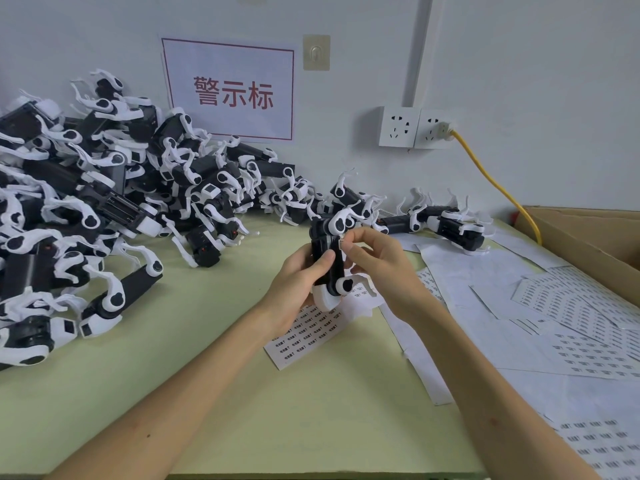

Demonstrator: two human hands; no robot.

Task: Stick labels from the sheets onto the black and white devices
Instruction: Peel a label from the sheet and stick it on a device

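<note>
My left hand (300, 278) grips a black and white device (329, 258) upright above the table, thumb across its black body. My right hand (375, 261) pinches a small label (342, 242) against the device's upper right side. Under the hands lies a label sheet (311, 332) with rows of small printed stickers. A large heap of black and white devices (104, 188) fills the left of the table. A few more devices (446, 225) lie along the wall behind my hands.
More label sheets (571, 327) and bare backing paper (478, 271) cover the right of the green table (207, 375). A cardboard box (588, 237) stands at the far right. A yellow cable (498, 188) runs from the wall socket (415, 126) down behind the box.
</note>
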